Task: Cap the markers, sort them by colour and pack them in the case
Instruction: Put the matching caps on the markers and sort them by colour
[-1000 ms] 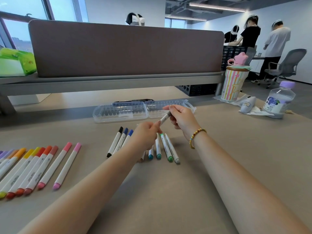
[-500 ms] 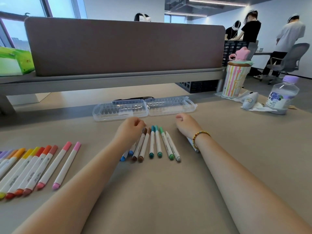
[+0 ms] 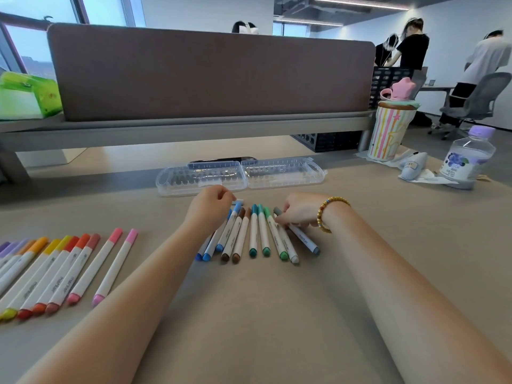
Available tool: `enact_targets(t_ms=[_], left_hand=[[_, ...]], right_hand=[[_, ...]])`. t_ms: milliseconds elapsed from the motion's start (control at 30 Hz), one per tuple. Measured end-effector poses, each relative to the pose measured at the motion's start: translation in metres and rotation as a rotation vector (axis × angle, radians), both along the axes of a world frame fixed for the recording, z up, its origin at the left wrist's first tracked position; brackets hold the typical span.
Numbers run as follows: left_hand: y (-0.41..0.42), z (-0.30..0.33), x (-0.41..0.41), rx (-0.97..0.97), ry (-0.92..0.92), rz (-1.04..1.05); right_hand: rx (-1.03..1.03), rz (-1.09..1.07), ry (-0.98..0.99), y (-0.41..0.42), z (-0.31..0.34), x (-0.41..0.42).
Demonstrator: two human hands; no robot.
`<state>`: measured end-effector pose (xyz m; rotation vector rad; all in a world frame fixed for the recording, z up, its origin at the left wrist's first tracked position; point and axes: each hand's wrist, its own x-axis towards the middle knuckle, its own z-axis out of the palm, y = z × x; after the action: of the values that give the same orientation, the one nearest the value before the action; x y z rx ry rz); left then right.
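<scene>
Taking the open case (image 3: 241,176) at the back of the desk (image 3: 277,314) as your marker, the warm row (image 3: 55,273) of purples, yellows, oranges, reds and pinks lay well off to its near left, sorted and untouched. Directly in front of the case sat the cool row (image 3: 249,234): blues, browns, teals, a green, a white-ended one and a grey.

Your left hand (image 3: 209,209) rested just in front of the case's left half, fingers curled over the far ends of the blue markers (image 3: 221,236); I could not tell whether it pinched one or only pressed on them. A small pale piece (image 3: 238,201) lay beside your fingertips, too small to name. Your right hand (image 3: 297,212) was in front of the case's right half, fingers pinching the grey marker (image 3: 302,236) near its far end, its near end angled out from the row.

The risk, as I judged it: that grey marker lay skewed against the white-ended marker (image 3: 288,242), so dragging it sideways could have rolled its neighbours and muddled the colour order. The blues were bunched and overlapping, so a nudge could have scattered them. Nothing was in the case yet.
</scene>
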<state>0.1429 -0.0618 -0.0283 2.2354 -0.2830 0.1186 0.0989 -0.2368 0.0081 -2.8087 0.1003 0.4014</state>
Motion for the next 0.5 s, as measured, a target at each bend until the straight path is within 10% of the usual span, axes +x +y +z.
enact_targets(t_ms=[300,500], left_hand=[[0.003,-0.001,0.000,-0.015,0.016,-0.032],[0.001,0.004,-0.001,-0.029,0.029,-0.064]], right_hand=[[-0.196,0.085,0.064,0.019,0.004,-0.002],[0.302,-0.104,0.091,-0.002,0.012,0.008]])
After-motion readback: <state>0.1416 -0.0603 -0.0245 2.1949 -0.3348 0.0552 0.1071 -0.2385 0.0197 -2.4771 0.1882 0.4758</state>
